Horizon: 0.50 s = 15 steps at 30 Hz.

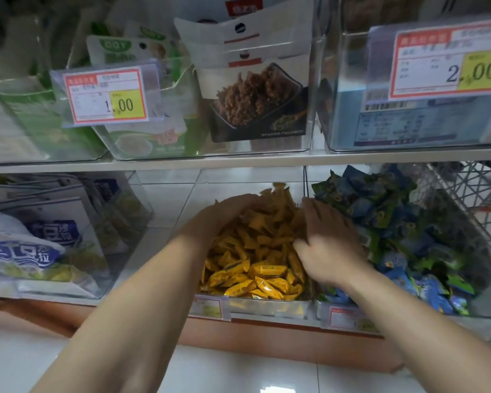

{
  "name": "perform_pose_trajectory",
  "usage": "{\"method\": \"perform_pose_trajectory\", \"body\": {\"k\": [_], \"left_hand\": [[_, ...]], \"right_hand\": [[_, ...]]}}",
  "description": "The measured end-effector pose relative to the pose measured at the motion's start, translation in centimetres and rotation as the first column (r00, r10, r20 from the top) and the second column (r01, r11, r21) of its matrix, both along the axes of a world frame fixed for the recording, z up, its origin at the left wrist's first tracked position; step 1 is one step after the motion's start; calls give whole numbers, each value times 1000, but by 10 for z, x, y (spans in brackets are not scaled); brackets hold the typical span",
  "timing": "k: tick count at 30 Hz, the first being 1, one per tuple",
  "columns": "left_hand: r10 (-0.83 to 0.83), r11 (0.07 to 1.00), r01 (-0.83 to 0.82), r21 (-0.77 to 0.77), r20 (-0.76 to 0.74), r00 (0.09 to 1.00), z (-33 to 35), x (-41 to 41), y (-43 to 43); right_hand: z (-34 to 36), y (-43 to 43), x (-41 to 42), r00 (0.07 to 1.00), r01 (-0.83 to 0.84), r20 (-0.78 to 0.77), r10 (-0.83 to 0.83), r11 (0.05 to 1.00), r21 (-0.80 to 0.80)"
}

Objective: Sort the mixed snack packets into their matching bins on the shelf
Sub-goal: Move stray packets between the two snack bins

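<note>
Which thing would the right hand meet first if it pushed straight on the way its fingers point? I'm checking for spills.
Probably the yellow packets: the right hand already rests on them, fingers aimed deeper into the pile, though depth is unclear.

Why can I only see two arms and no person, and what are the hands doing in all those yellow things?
The camera sits on the person's head and looks down, so you see only their arms. This is a shop shelf with clear bins. The left hand and right hand are both pushed into the yellow snack packets in the middle bin. I cannot tell whether either hand is gripping a packet. Right beside it, blue and green packets fill another bin. Above, bigger bags stand behind price tags.
</note>
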<state>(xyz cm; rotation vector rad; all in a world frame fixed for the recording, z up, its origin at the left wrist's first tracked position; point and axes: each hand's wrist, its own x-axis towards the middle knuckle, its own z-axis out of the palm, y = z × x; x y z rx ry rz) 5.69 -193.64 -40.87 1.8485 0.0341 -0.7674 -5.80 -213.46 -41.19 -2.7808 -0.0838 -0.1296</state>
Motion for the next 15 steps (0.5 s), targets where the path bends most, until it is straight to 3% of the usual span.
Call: {"method": "perform_pose_trajectory", "body": {"k": [2,4,6,8,11,15], "left_hand": [[-67,986,68,-149,8,998,0,-2,-2],[-72,981,93,-172,124,990,5,-3,4],[19,996,-52,74,394,919,6,3,14],[117,909,-309,280,540,833,-7,10,25],[106,826,-297,480,385,917,-28,18,25],[245,891,-314,328,233,941,-30,24,23]], "right_hand": [[1,-1,0,1000,-5,-1,5,1000,17],[1,-1,0,1000,-4,1,4,1000,21],[2,0,0,1000,3,0,-3,1000,16],[2,1,-1,1000,10,7,-10,1000,11],[3,2,-3,1000,11,13,-12,1000,13],[3,1,-3,1000,4,8,-4,1000,12]]}}
